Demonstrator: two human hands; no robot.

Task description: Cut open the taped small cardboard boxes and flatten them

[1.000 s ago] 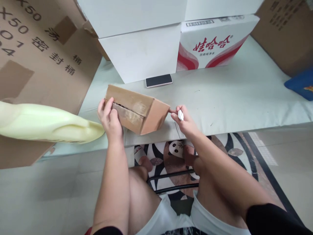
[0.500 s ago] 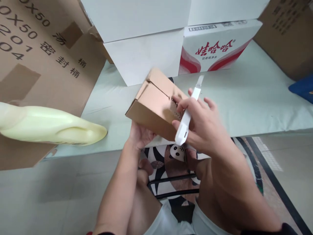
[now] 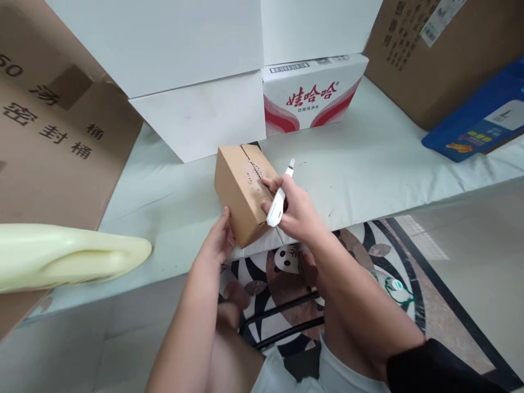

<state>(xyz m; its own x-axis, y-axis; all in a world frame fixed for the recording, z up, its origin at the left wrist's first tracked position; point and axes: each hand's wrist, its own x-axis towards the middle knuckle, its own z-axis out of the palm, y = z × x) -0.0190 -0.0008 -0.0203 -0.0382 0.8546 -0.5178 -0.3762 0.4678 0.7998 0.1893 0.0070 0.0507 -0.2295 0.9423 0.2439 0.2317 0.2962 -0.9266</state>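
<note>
Holding, between both grips: one small cardboard carton [image 3: 237,191], near the front edge of the surface [image 3: 347,164]; whether it bears on the surface or is held just clear cannot be told. Left grip [image 3: 219,240]: closed on the carton's near lower left side, thumb against the wall, other fingers partly hidden. Right grip [image 3: 298,210]: closed on one white cutter [image 3: 277,207], slanting across the hand with its tip pointing away; fingertips touching the carton's top face. Change noted: a second ago a taped face was turned up and the left grip was at the far left end; now a face with a seam [image 3: 254,164] and small dark marks lies uppermost, and the left grip is low at the side. Meaning, as judged: the seam is steadied and within reach of the right fingers, while the cutter seems carried rather than cutting. Beyond the grips: plain white boxes [image 3: 196,117] and one red-lettered white box [image 3: 313,101]. Left of the left grip: one pale yellow-green article [image 3: 82,256], one large printed brown box [image 3: 53,150]. Right of the right grip, well apart: one blue pack [image 3: 475,128], one further brown box [image 3: 421,82].
</note>
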